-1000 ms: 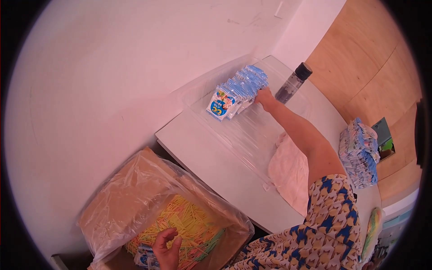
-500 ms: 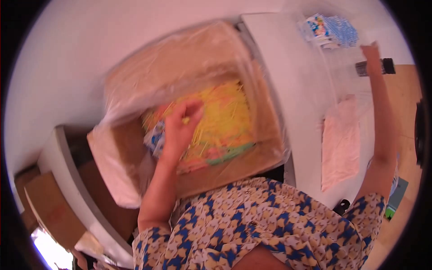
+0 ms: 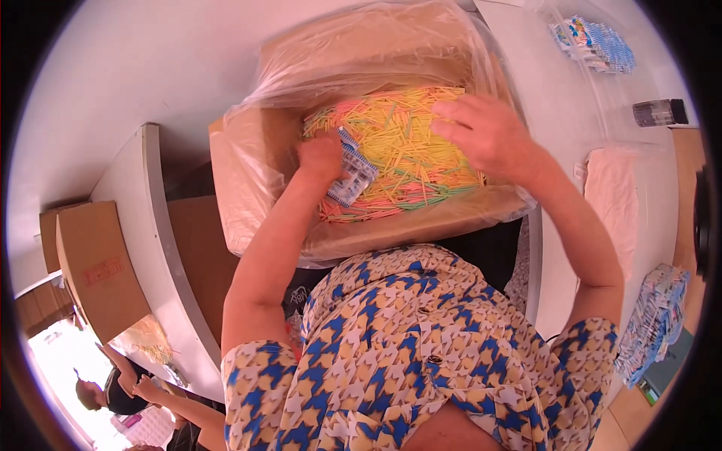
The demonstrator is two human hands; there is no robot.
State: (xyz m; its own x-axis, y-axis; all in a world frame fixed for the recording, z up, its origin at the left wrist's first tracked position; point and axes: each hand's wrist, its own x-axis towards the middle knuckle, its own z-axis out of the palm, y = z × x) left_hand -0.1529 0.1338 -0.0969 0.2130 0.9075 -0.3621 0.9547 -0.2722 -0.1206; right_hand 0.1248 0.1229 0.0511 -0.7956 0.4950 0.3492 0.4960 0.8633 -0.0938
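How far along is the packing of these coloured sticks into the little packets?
Looks done: a stack of filled packets lies on the white table, with another pile at its near end. In hand: the left hand grips a packet inside the lined box, and the right hand spreads over the sticks. Left: the box looks well filled, so probably plenty remains.

big cardboard box up top, clear plastic liner, stuffed with yellow, pink and green sticks | small blue-and-white packet in the left hand, lying on the sticks | pile of blue-white packets on the table, top right | another stack of packets far right | closed brown carton with red label, left
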